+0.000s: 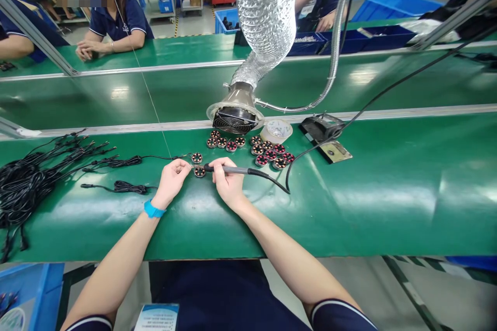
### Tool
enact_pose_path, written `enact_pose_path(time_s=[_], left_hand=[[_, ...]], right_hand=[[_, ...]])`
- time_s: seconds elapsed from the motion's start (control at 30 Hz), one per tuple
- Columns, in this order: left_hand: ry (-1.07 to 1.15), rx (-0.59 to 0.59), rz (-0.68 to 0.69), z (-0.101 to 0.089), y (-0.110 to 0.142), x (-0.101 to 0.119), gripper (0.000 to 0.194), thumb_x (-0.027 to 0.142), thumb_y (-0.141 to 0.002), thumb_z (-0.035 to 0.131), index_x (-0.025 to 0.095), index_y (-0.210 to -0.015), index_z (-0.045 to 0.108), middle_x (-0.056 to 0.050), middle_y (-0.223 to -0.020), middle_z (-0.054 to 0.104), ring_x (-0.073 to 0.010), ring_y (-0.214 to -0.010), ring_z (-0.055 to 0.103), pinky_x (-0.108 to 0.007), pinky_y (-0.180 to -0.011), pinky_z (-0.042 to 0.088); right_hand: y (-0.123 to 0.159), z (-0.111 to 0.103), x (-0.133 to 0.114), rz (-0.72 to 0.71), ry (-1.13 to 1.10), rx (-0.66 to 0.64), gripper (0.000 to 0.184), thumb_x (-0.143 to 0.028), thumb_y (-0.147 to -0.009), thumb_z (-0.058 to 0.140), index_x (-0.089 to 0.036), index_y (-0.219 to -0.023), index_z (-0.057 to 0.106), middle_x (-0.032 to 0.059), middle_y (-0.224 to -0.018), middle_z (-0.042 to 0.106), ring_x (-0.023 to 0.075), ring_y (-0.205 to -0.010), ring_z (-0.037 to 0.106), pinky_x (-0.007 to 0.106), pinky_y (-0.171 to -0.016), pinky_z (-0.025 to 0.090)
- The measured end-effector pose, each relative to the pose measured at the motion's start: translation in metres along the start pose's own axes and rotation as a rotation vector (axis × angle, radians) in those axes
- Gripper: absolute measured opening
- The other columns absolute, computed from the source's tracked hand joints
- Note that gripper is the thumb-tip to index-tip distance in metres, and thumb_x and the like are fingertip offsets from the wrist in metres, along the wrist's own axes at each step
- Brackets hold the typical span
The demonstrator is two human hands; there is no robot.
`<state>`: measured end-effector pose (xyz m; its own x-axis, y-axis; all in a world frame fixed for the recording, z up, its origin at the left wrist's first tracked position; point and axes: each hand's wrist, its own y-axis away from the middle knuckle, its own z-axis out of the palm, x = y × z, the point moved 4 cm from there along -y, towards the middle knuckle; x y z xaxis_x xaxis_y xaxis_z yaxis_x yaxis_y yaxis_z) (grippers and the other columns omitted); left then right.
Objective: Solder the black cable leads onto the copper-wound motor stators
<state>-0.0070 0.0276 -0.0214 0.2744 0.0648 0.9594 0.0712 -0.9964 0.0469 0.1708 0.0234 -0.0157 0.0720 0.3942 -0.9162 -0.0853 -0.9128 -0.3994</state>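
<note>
Copper-toned coil (199,172) in between, left hand (173,180) pinching wire (192,167), right hand (230,184) (gripping soldering iron (241,170)).

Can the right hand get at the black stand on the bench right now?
Probably yes to reach, but not freely to grasp: the right hand grips a pen-shaped tool, and that tool's cable crosses the black stand in this view.

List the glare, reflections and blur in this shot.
Head view: pale glare streaks the green table; head view: the silver duct shows bright glints; head view: coarse pixel blocks mask patches along the top; head view: the left hand and right hand show no obvious motion blur.
</note>
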Motion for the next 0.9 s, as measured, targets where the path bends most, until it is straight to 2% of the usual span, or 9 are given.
enact_pose_path(time_s=[0.43, 0.7, 0.9], left_hand=[[-0.013, -0.002, 0.001, 0.0005, 0.0002, 0.0007, 0.024, 0.04, -0.08, 0.063, 0.017, -0.075, 0.061, 0.002, -0.064, 0.055, -0.0104, -0.056, 0.042, -0.024, -0.055, 0.031], [-0.011, 0.008, -0.001, 0.0003, -0.0004, -0.0011, 0.025, 0.041, -0.079, 0.064, 0.017, -0.075, 0.062, 0.002, -0.064, 0.057, -0.011, -0.055, 0.044, -0.024, -0.054, 0.031], [-0.009, 0.002, -0.007, 0.0006, 0.0002, -0.0011, 0.026, 0.042, -0.08, 0.064, 0.017, -0.075, 0.062, 0.002, -0.063, 0.057, -0.0106, -0.054, 0.043, -0.024, -0.053, 0.031]], right_hand=[[0.0006, 0.0007, -0.0013, 0.014, 0.004, 0.003, 0.031, -0.043, -0.097, 0.047, -0.021, -0.083, 0.063, -0.0013, -0.06, 0.056, 0.0143, -0.054, 0.056, 0.026, -0.052, 0.044], [-0.0017, -0.0013, -0.0022, 0.035, -0.058, 0.043, 0.03, -0.043, -0.096, 0.048, -0.02, -0.082, 0.061, -0.0046, -0.054, 0.052, 0.0102, -0.041, 0.047, 0.024, -0.044, 0.039], [-0.0011, -0.0012, -0.0017, 0.038, -0.042, 0.044, 0.03, -0.043, -0.096, 0.048, -0.021, -0.082, 0.062, -0.0041, -0.055, 0.053, 0.0103, -0.042, 0.048, 0.024, -0.044, 0.04]])
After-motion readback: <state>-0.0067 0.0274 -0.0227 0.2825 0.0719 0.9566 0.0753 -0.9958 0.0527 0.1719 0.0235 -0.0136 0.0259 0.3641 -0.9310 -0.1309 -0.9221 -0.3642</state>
